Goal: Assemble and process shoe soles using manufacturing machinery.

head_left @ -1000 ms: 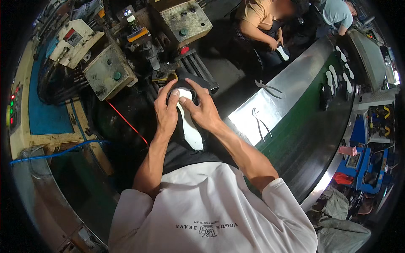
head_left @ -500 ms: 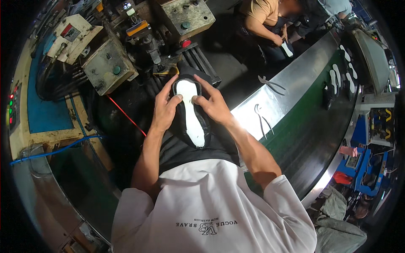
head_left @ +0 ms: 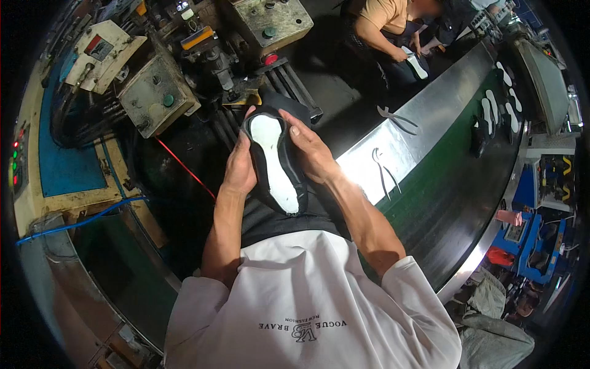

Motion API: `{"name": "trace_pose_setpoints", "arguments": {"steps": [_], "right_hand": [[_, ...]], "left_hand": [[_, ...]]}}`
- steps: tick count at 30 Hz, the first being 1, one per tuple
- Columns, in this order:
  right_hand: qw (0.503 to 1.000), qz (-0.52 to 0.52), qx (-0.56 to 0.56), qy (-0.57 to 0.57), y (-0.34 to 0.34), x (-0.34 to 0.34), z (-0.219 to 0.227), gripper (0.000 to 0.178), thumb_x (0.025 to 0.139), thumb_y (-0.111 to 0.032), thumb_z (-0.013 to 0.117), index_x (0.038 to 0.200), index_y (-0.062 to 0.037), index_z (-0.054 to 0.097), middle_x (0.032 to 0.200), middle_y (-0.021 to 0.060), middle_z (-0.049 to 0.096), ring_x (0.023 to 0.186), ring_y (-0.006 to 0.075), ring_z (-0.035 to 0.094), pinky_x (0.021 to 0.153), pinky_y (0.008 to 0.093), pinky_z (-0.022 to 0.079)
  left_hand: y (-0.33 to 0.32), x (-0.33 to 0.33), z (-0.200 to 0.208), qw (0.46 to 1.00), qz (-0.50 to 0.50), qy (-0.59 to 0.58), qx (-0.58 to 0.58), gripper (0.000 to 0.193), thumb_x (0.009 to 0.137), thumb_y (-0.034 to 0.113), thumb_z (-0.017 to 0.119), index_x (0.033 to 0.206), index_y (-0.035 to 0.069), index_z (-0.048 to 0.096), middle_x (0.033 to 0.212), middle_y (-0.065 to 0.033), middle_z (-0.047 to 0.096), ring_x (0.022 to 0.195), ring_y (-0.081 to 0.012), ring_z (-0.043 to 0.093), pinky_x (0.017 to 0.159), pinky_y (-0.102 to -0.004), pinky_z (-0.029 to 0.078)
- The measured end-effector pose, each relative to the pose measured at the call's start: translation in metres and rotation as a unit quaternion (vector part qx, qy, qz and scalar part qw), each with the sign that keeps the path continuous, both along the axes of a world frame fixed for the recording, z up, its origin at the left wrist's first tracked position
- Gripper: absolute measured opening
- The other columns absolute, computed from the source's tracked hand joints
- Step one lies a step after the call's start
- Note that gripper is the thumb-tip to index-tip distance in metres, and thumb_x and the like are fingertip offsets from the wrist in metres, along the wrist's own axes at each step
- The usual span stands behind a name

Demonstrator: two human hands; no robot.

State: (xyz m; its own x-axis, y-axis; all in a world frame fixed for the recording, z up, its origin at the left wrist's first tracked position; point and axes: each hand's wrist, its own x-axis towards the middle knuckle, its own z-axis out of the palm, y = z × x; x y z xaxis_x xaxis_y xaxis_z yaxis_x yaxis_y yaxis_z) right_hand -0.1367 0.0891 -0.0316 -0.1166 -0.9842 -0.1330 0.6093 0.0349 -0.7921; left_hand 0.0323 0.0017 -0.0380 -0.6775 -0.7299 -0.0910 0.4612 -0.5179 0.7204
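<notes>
A black shoe upper (head_left: 295, 161) rests sole-up above my lap, its white insole board (head_left: 275, 157) facing me. The wider end points away and the narrow end toward my body. My left hand (head_left: 241, 165) is wrapped along its left side, with the fingers partly hidden behind it. Along the right side, my right hand (head_left: 312, 149) grips the same shoe, thumb against the black edge. Neither thumb covers the white board.
Two pincers, one (head_left: 398, 119) farther and one (head_left: 385, 172) nearer, lie on the metal ledge (head_left: 430, 101) at right. Beyond it, several white-soled shoes (head_left: 488, 112) sit on a green conveyor belt (head_left: 439, 190). Machine control boxes (head_left: 157, 98) stand ahead left. A co-worker (head_left: 384, 27) holds another shoe.
Both my thumbs have come off the white board to the shoe's sides. The shoe has turned slightly, its far end shifting left. The co-worker's shoe has tilted a little.
</notes>
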Motion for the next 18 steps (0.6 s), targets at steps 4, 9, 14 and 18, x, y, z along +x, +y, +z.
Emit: {"name": "trace_pose_setpoints", "arguments": {"steps": [4,9,14,18], "right_hand": [[0.966,-0.045,0.005,0.253,-0.003,0.009,-0.002,0.058,0.117,-0.031,0.053,0.168,-0.0063,0.041,0.166,0.0192,0.051,0.153,0.0293,0.048,0.126,0.0367,0.035],[0.919,-0.094,0.023,0.383,-0.003,0.023,0.011,0.059,0.115,-0.031,0.057,0.165,-0.0037,0.043,0.154,0.0288,0.059,0.144,0.0378,0.058,0.119,0.0414,0.043],[0.928,-0.028,0.058,0.367,0.023,0.033,0.002,0.083,0.104,-0.037,0.075,0.168,-0.0004,0.037,0.162,0.0295,0.051,0.153,0.0378,0.048,0.125,0.0404,0.037],[0.927,0.069,0.136,0.343,0.054,0.022,0.008,0.104,0.093,-0.041,0.088,0.170,0.0024,0.033,0.166,0.0286,0.045,0.157,0.0339,0.041,0.129,0.0397,0.032]], "left_hand": [[0.005,-0.005,0.006,0.990,0.043,-0.096,-0.091,0.067,0.118,0.050,0.042,0.171,0.010,0.032,0.166,-0.0112,0.045,0.152,-0.0251,0.044,0.127,-0.0399,0.035],[0.008,-0.005,0.003,0.948,0.074,-0.233,-0.201,0.060,0.117,0.036,0.050,0.167,0.006,0.037,0.159,-0.0146,0.050,0.145,-0.0261,0.048,0.123,-0.0397,0.038],[-0.002,0.007,0.005,0.937,0.095,-0.241,-0.233,0.061,0.109,0.027,0.063,0.162,0.004,0.044,0.152,-0.0157,0.056,0.138,-0.0250,0.053,0.120,-0.0390,0.041],[-0.025,0.015,0.026,0.929,0.056,-0.270,-0.248,0.059,0.102,0.019,0.064,0.157,0.003,0.053,0.156,-0.0152,0.057,0.140,-0.0249,0.055,0.120,-0.0375,0.041]]}}
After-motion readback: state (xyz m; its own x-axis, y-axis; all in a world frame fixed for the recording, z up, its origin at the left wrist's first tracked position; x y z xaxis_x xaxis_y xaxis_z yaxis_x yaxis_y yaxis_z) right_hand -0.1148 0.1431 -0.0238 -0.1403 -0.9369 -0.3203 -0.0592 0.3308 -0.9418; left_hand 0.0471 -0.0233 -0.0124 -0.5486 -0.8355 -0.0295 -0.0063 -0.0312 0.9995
